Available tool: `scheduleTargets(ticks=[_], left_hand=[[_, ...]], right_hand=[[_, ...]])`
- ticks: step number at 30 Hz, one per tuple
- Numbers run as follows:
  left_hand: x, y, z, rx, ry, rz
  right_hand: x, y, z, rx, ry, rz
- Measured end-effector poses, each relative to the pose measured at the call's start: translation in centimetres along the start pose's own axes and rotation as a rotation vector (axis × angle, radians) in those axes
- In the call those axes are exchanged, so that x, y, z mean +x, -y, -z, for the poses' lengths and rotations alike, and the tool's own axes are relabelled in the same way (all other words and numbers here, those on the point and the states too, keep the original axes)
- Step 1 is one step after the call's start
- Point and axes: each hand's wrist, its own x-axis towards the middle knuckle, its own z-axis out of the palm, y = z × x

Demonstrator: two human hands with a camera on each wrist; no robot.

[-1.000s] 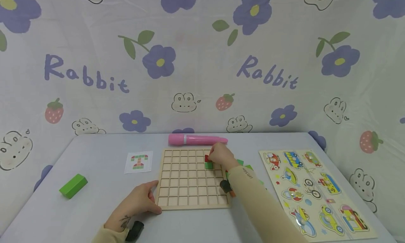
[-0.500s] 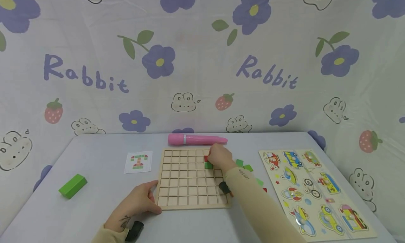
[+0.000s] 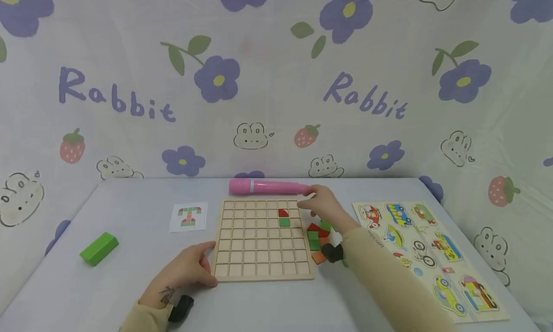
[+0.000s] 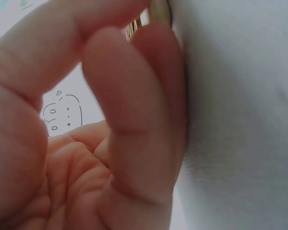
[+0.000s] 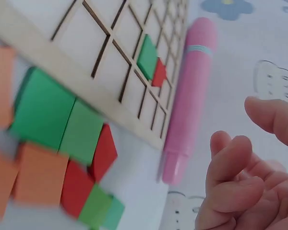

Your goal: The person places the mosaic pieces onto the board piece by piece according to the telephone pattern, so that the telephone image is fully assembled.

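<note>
A wooden grid board [image 3: 255, 246] lies mid-table. In its upper right squares sit a red tile [image 3: 282, 213] with one rounded corner and, just below, a green square tile [image 3: 284, 222]. My left hand [image 3: 186, 267] touches the board's left side and near-left corner with finger and thumb; the left wrist view shows the other fingers bent. Holding nothing, my right hand [image 3: 325, 208] hovers off the board's far right corner, its fingers loosely bent in the right wrist view. Below it, several loose green tiles [image 5: 44, 108], red tiles [image 5: 103, 151] and orange tiles [image 5: 42, 173] lie beside the board.
Behind the board lies a pink pen-shaped object [image 3: 272, 187]. A white pattern card [image 3: 188, 217] with a red and green figure is to the left, and a green block [image 3: 99, 249] farther left. A vehicle puzzle board [image 3: 468, 270] covers the right side.
My right hand has let go of the red tile, which stays above the green one, and has moved right, off the board. The left hand keeps its place.
</note>
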Motion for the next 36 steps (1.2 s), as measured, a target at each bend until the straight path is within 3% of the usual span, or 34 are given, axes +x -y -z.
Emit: scheduleTargets(ticks=[6,17,28,36], left_hand=[[0.2,0.4,0.1,-0.017,0.018,-0.029],[0.3,0.3,0.1,-0.028,0.008,-0.008],[0.3,0.4,0.1,-0.048,0.03,-0.015],[0.5,0.6,0.0,-0.054,0.04,-0.043]], right_hand=[[-2.7,-2.1,2.9,0.069,0.0,-0.106],[-6.9,-6.9,4.1,-0.062,0.01,-0.226],[-7.3,-7.6,4.1,-0.34,-0.019,-0.235],[-7.1,-7.5,4.0,-0.393,0.01,-0.293]])
